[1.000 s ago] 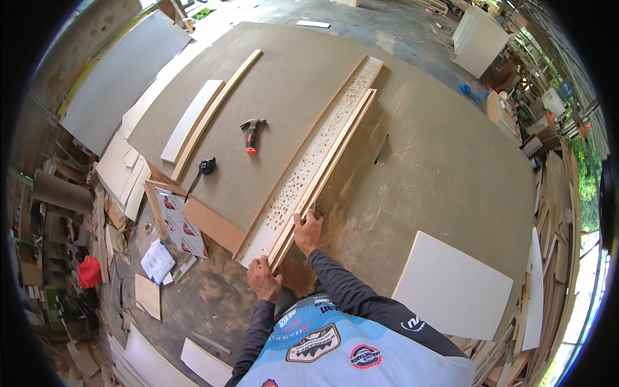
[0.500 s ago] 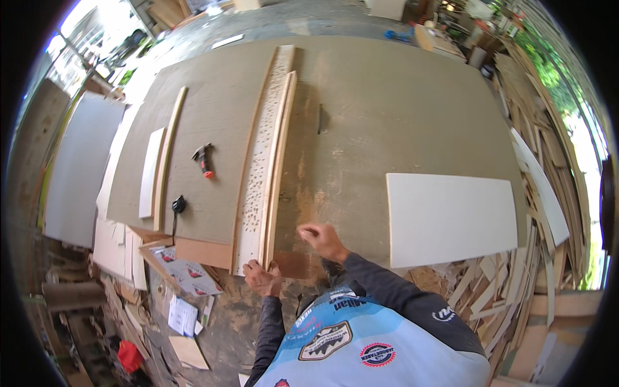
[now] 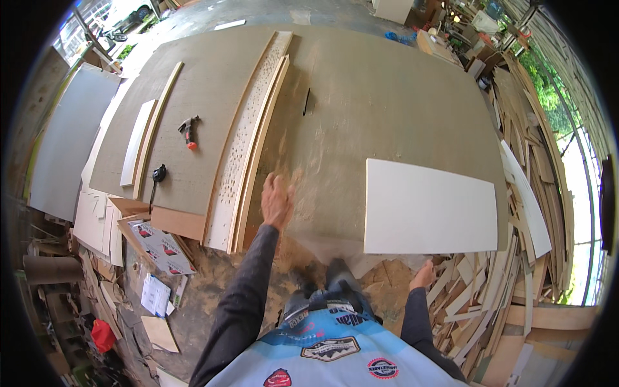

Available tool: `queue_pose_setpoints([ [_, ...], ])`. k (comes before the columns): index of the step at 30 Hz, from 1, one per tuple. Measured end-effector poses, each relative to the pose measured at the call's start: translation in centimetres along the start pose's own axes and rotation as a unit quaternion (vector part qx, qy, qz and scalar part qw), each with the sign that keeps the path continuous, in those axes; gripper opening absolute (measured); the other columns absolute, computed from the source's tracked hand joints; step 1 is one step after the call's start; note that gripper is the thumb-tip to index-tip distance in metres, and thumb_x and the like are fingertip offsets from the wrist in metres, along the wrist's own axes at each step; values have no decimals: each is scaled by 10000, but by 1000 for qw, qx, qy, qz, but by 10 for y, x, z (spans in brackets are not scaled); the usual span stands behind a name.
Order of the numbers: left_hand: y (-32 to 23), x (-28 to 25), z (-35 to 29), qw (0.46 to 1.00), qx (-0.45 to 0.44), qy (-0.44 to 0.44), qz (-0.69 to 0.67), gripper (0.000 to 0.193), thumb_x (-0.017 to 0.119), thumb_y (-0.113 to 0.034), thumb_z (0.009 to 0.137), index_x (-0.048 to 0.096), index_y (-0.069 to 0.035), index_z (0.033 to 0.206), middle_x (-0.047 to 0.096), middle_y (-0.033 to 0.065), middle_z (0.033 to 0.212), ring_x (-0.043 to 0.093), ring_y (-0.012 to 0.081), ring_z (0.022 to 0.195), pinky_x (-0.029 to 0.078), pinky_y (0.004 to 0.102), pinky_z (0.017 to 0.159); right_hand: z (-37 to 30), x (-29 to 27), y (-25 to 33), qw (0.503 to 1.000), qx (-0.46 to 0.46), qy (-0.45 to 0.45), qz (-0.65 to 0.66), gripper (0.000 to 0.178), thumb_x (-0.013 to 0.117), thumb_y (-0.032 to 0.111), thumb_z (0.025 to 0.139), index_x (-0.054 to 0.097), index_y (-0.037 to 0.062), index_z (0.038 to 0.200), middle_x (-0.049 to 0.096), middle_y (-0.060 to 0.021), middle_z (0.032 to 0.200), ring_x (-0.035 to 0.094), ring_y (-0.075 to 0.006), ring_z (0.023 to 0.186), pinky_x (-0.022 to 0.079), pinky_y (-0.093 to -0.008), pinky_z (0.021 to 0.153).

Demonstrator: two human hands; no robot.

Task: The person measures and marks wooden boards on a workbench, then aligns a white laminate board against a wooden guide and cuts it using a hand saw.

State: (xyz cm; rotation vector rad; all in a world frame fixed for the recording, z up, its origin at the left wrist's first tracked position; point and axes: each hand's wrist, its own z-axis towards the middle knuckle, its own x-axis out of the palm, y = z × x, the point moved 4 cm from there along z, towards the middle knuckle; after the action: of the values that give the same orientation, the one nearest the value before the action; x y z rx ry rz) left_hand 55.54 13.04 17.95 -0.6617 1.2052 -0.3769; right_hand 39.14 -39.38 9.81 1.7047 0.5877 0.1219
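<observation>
My left hand (image 3: 277, 201) is over the tabletop, just right of a long wooden strip, with its fingers stretched out and nothing in them. The pale strip (image 3: 263, 138) lies along a long white board (image 3: 240, 132) with brown specks and a wooden edge. My right hand (image 3: 423, 276) is low beside the near edge of the table, below a white rectangular panel (image 3: 431, 208). Its fingers are curled, and what they hold, if anything, I cannot make out. A thin dark rod-like piece (image 3: 306, 102) lies farther off on the table.
On the left of the brown table (image 3: 387, 97) are a claw hammer (image 3: 189, 133), a tape measure (image 3: 158, 173), a narrow white board (image 3: 138, 143) and a wooden strip (image 3: 158, 129). Offcuts (image 3: 464, 284) pile up at the right. Papers (image 3: 155, 295) lie at the lower left.
My left hand has let go of the near end of the speckled board and strip and moved up and right. My right hand has moved right and down, toward the white panel's near edge.
</observation>
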Motion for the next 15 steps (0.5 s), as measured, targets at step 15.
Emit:
queue_pose_setpoints([
  [15,-3,76,-4,897,-390,-16,208,792,342,-582,975,299,-17,1529,267,228,1587,233,327,1487,98,491,1219,103,-139,-88,963,-10,134,-232,197,640,166,851,634,-13,770,600,-79,616,577,-174,500,461,-331,479],
])
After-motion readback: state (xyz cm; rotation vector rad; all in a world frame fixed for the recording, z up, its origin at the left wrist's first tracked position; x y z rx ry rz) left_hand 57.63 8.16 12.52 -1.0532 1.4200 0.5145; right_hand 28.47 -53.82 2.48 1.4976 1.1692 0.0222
